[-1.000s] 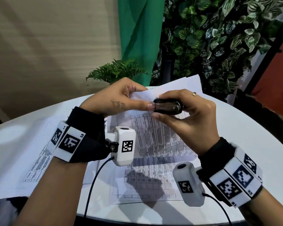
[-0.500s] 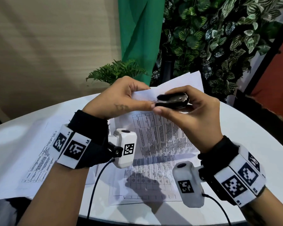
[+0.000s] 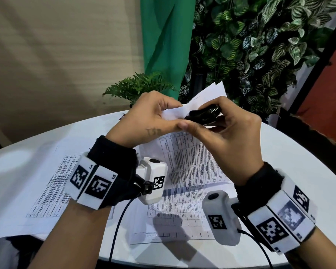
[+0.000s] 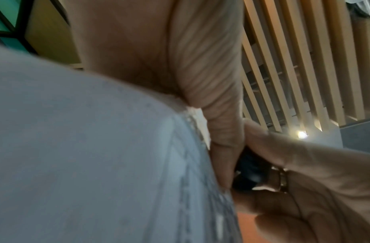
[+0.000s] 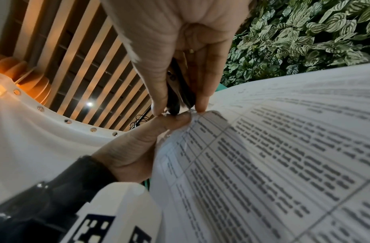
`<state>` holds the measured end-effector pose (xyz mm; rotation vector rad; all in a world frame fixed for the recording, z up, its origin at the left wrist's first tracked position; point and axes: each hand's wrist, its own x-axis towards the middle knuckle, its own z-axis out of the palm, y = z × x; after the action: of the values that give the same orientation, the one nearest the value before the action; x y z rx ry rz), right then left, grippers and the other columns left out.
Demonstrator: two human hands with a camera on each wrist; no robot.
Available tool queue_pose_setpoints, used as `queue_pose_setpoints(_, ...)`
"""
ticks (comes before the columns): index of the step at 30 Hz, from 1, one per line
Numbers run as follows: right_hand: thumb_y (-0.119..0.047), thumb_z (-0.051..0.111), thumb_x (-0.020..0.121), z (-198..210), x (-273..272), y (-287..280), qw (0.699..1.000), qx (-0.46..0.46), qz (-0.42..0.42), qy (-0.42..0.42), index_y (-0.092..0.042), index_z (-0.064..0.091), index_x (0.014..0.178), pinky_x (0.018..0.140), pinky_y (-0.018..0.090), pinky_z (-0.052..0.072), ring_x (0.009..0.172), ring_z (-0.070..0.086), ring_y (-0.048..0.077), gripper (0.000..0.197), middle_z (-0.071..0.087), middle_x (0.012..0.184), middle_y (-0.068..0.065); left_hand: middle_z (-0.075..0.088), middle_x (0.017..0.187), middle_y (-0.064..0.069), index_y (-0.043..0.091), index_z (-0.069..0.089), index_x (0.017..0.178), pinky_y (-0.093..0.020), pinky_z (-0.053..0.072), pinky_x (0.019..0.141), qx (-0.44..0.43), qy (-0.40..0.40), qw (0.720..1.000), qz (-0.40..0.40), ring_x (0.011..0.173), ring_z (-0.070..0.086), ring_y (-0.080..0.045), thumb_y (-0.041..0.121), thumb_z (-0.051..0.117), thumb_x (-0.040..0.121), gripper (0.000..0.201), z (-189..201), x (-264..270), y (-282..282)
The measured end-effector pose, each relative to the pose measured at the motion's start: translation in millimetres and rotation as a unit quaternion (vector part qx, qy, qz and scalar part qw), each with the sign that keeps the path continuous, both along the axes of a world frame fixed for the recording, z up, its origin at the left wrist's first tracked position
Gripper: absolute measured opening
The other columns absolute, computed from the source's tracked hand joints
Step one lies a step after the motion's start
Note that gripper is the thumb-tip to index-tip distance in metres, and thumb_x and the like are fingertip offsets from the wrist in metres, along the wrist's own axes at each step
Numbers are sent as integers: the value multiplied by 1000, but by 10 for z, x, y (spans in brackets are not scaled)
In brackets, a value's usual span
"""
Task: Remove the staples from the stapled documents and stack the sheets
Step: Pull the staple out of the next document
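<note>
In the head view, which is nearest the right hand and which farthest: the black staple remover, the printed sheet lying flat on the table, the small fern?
1. Staple remover: gripped in the right hand itself.
2. Printed sheet: flat on the table, below the hand, toward the person.
3. Small fern: beyond the table's far edge, to the left.

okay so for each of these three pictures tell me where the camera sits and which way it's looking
Head: worn on the head, looking down at the table; both hands and wristbands show.
Left wrist: looks up along the left hand past the document.
Right wrist: looks up along the right hand at the staple remover.
Shared: all three show the remover at the document's corner.
</note>
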<state>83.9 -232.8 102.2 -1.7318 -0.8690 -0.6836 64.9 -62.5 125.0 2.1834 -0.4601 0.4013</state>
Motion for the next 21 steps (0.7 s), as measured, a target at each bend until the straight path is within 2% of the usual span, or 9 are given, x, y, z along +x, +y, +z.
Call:
queue_pose_setpoints(3,-38,75,73,10,-17,3,1000,3,-8,9,-6,63,84,60,30,55,68,66,7,35,68,75,-4,58,62,-9,13,71,71,-23,34,55,-6,-3,1000,11,62,47,-6,45,64,67,34,9,-13,-18)
queue_pose_setpoints(6,-38,74,75,5,-29,7,1000,5,-20,12,-10,61,83,58,28,54,64,64,4,32,64,71,-11,55,66,-26,-2,67,70,-26,34,57,-16,-10,1000,11,63,46,-11,44,62,68,46,-15,-3,-48)
queue_pose_setpoints(9,-39,72,76,6,-42,26,1000,6,-23,3,-8,59,84,57,25,53,67,64,5,34,64,72,-11,53,62,-22,-4,65,70,-28,36,58,-33,-6,999,14,63,46,-12,42,64,68,46,-48,6,-59)
queue_pose_setpoints(12,-36,73,76,-4,-41,34,1000,16,-12,11,-8,58,84,58,24,54,66,65,6,33,64,72,-10,61,71,-29,-5,68,76,-31,40,61,-56,9,998,10,65,51,-15,46,67,66,52,-63,1,-29)
queue_pose_setpoints(15,-33,74,77,-39,-26,6,1000,22,-4,19,-8,58,85,61,21,55,68,65,5,31,65,73,-9,71,80,-21,4,74,85,-33,47,66,-76,39,996,3,70,61,-18,46,71,67,46,-33,-24,23)
queue_pose_setpoints(19,-32,75,77,-125,9,-82,999,21,-16,30,-11,57,85,64,29,56,70,67,8,29,69,77,-5,68,81,-24,-1,71,83,-31,44,66,-87,44,995,15,68,59,-19,33,75,74,36,-16,-7,54)
queue_pose_setpoints(21,-33,75,76,-196,34,-164,999,11,-28,34,-11,58,85,66,31,57,71,67,9,28,69,77,-5,69,81,-22,-2,71,82,-31,47,65,-90,49,994,27,67,61,-19,33,76,74,36,-23,3,46)
